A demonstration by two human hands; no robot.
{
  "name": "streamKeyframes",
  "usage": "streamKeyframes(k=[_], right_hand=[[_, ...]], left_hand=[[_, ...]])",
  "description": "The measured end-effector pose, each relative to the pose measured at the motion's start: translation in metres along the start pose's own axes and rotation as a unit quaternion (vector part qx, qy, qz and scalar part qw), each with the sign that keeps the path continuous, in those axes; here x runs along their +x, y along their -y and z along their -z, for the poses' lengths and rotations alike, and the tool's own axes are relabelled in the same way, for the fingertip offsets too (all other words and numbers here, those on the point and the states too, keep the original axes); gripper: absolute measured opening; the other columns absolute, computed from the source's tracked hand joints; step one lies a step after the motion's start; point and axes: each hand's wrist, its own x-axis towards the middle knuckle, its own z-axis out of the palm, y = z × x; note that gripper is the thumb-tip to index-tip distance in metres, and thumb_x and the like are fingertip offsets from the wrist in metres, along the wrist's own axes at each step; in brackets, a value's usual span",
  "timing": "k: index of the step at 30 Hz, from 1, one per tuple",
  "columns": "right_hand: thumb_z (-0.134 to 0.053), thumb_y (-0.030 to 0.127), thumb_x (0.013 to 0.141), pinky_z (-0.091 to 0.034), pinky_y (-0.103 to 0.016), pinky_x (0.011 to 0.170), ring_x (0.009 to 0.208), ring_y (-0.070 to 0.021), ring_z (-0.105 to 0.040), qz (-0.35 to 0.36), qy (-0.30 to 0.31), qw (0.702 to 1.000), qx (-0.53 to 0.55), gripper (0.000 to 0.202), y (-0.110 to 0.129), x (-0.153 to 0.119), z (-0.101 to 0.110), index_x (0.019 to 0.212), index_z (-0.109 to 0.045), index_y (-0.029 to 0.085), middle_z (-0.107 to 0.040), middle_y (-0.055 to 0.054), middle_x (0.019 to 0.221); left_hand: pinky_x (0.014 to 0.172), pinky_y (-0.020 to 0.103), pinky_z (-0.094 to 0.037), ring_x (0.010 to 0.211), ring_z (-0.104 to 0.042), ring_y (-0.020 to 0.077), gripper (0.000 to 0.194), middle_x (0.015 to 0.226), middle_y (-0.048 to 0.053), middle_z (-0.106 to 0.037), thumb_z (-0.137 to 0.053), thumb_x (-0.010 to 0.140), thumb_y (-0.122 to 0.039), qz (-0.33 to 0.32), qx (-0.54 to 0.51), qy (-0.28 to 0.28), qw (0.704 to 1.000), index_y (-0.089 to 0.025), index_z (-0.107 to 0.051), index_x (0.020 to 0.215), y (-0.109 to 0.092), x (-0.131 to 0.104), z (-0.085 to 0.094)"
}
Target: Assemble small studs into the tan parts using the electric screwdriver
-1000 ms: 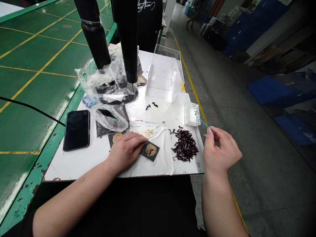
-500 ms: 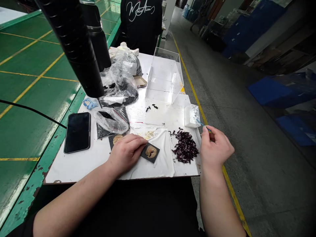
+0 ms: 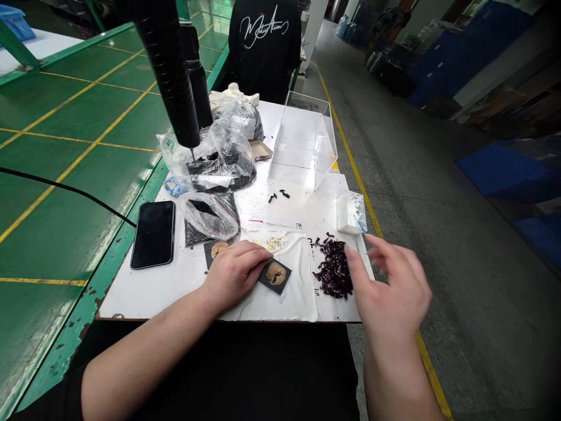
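My left hand [image 3: 236, 272] rests on the white cloth [image 3: 302, 292] with its fingers bent together, gripping the left edge of a small dark square pad [image 3: 280, 287]. On that pad is a round gold-coloured piece [image 3: 277, 272] with a dark mark in its middle. A second gold round piece [image 3: 218, 248] on a dark pad is partly covered by the same hand. My right hand [image 3: 392, 286], thumb and fingers apart, is empty beside a pile of dark purple-black small parts [image 3: 335, 272]. Just beyond it, a thin blue stick [image 3: 361, 225] leans at the white box [image 3: 349, 211].
Tiny gold bits [image 3: 274, 242] lie on the cloth. Left are a phone [image 3: 153, 235] and an open plastic bag of black grains [image 3: 210, 216]. A black powered screwdriver [image 3: 186, 126] hangs over larger bags [image 3: 228, 161]. Behind are a clear box [image 3: 302, 143] and a person [image 3: 265, 47].
My right hand has let go of the blue stick at the white box, opened, and drawn back nearer. My left hand stays at the dark pad. The camera view has shifted slightly.
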Motion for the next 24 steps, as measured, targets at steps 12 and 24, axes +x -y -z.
streamKeyframes(k=[12,24], right_hand=[[-0.063,0.019,0.104,-0.053,-0.04,0.102,0.117,-0.0298,-0.071,0.051,0.377,0.92,-0.089,0.03,0.06,0.126,-0.165,0.128,-0.078,0.012,-0.077,-0.021,0.13],[-0.063,0.03,0.107,-0.053,-0.035,0.086,0.097,-0.0239,-0.076,0.023,0.35,0.936,0.027,0.016,0.051,0.074,-0.084,0.114,-0.076,0.024,-0.084,-0.006,0.108]], left_hand=[[0.088,0.033,-0.067,0.098,-0.08,0.0194,0.018,0.11,0.008,-0.085,-0.066,0.108,-0.015,-0.028,0.024,-0.008,0.999,-0.02,-0.083,0.115,0.0,0.002,0.003],[0.083,0.036,-0.058,0.091,-0.073,0.0211,0.019,0.099,0.006,-0.079,-0.064,0.102,-0.014,0.042,0.068,-0.041,0.996,-0.02,-0.08,0.109,-0.005,0.001,0.002]])
